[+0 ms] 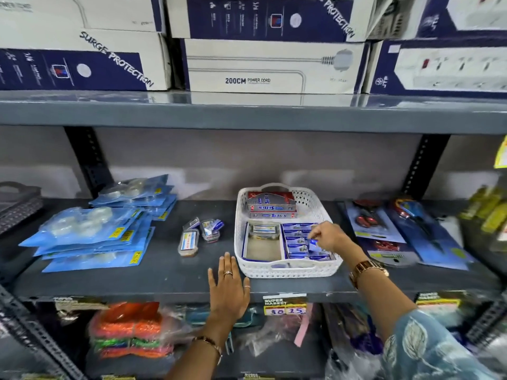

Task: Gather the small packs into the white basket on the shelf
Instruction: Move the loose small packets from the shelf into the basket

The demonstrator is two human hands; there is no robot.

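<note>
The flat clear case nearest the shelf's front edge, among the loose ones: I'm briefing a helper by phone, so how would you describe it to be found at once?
On the dark grey middle shelf, look left of the white perforated plastic basket, where three small clear packs lie loose. The flat clear case is the one nearest the front edge, rounded, with a white label, and lies alone, while the other two sit behind it.

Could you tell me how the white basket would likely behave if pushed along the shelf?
The white basket would probably slide rather than tip: it sits low and wide. Its perforated plastic walls may flex slightly. The packs filling it likely add some weight, mostly on its right side.
</note>
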